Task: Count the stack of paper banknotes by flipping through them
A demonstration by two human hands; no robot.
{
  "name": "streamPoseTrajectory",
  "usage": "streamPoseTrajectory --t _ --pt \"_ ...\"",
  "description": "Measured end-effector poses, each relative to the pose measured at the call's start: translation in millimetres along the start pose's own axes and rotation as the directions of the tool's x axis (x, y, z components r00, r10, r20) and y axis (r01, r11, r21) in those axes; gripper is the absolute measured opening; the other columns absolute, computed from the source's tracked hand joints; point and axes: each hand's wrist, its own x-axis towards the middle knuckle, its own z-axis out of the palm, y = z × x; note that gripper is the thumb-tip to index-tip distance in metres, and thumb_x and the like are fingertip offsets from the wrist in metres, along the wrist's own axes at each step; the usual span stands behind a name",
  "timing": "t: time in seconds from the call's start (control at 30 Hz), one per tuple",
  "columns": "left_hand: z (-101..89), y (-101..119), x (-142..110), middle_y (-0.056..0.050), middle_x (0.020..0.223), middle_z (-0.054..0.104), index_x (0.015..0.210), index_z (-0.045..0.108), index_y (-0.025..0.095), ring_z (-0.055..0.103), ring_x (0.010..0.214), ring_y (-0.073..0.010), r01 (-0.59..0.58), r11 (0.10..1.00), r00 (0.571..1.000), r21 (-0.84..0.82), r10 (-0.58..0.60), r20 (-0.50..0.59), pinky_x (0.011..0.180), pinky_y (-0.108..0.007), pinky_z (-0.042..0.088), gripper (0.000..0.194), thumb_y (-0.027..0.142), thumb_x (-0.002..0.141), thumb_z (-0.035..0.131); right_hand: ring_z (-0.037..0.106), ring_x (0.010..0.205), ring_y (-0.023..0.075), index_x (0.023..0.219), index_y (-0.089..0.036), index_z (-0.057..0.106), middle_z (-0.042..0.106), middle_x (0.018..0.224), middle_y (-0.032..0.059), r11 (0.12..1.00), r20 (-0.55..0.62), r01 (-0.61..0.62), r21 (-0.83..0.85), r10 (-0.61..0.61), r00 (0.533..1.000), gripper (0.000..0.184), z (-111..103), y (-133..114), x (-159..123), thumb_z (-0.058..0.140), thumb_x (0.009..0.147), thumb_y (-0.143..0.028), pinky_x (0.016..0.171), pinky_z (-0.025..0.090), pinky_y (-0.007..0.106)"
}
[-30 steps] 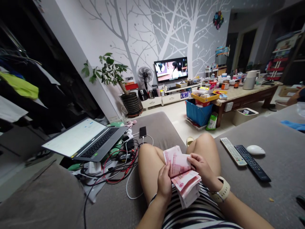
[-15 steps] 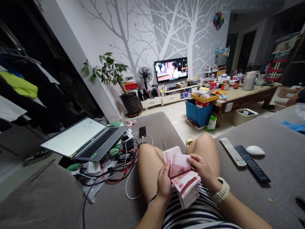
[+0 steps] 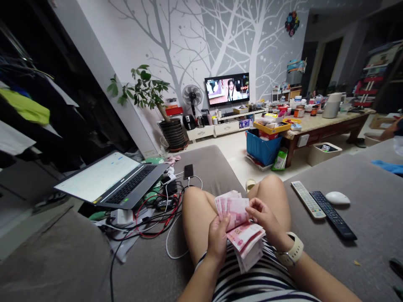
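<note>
- The left hand (image 3: 217, 238) grips a thick stack of pink banknotes (image 3: 244, 241) over the lap, its fingers closed around the stack's near-left side and the thumb pressed on top.
- The right hand (image 3: 266, 218) meets the stack from the right; its fingers (image 3: 256, 206) pinch the upper notes, which are folded up and away from the person, so that this raised part stands fanned above the flat remainder.
- A pale watch (image 3: 293, 251) sits on the right wrist.
- The stack lies between the two bare knees, just above the striped garment (image 3: 252, 285).
- The person sits on a grey sofa (image 3: 362, 260).
- To the right on the sofa lie a white remote (image 3: 308, 199), a black remote (image 3: 332, 214) just beside it, and a white mouse (image 3: 337, 197) near both.
- To the left, an open laptop (image 3: 110, 180) rests over a tangle of cables (image 3: 151, 218), with a phone (image 3: 188, 171) near the cables.
- Across the room a television (image 3: 226, 89) is lit, with a fan (image 3: 192, 95) and a potted plant (image 3: 147, 94) to its left.
- A low wooden surface (image 3: 327, 121) at the right carries many small items.
</note>
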Motion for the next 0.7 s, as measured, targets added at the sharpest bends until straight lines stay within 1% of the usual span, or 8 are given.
streamPoseTrajectory --t 0.17,0.37,0.47,0.6,0.7 --pt "-0.4 1.6 -1.4 -0.009 0.091 0.072 0.105 0.063 0.013 0.066 0.088 -0.0256 0.009 0.999 1.0 0.036 -0.009 -0.007 0.08 -0.038 0.049 0.033 0.026 0.075 0.062 0.038 0.051 0.0084 0.065 -0.017 0.049 0.048 0.057 -0.0046 1.0 0.037 -0.003 0.012 0.003 0.999 0.03 2.2 -3.1 -4.4 0.067 0.072 -0.04 0.049 0.027 0.022" --pt "0.3 1.3 -1.2 -0.01 0.092 0.072 0.107 0.063 0.013 0.066 0.089 -0.0263 0.005 0.999 1.0 0.044 -0.005 0.005 0.08 -0.038 0.049 0.037 0.03 0.074 0.062 0.028 0.046 0.0069 0.06 -0.017 0.045 0.038 0.052 -0.0066 0.999 0.031 -0.04 0.006 0.039 0.999 0.035 0.5 -2.3 -4.4 0.065 0.072 -0.043 0.044 0.02 0.022" --pt "-3.4 -1.0 2.5 -0.011 0.091 0.072 0.103 0.065 0.011 0.065 0.089 -0.0269 -0.022 0.998 0.998 0.062 0.025 -0.05 0.081 -0.039 0.048 0.037 0.035 0.074 0.061 0.026 0.046 0.0066 0.06 -0.018 0.043 0.035 0.052 -0.0069 0.998 0.028 -0.054 0.015 0.054 0.998 0.036 0.3 -2.9 -4.6 0.064 0.074 -0.043 0.043 0.018 0.022" --pt "-11.1 -3.6 7.5 -0.01 0.09 0.073 0.095 0.068 0.011 0.065 0.091 -0.0261 -0.094 0.987 0.982 0.127 0.113 -0.149 0.085 -0.038 0.047 0.035 0.037 0.073 0.059 0.023 0.046 0.0062 0.06 -0.018 0.042 0.032 0.051 -0.0075 0.997 0.035 -0.07 0.034 0.069 0.997 0.037 0.7 -3.7 -5.6 0.063 0.074 -0.045 0.042 0.016 0.022" --pt "-14.1 -3.9 9.0 -0.01 0.09 0.073 0.092 0.069 0.011 0.064 0.092 -0.0269 -0.094 0.979 0.973 0.18 0.129 -0.191 0.087 -0.039 0.046 0.038 0.04 0.071 0.06 0.022 0.045 0.006 0.061 -0.018 0.041 0.032 0.05 -0.0077 0.995 0.04 -0.083 0.053 0.081 0.996 0.038 0.8 -3.1 -5.7 0.063 0.074 -0.046 0.042 0.015 0.022"
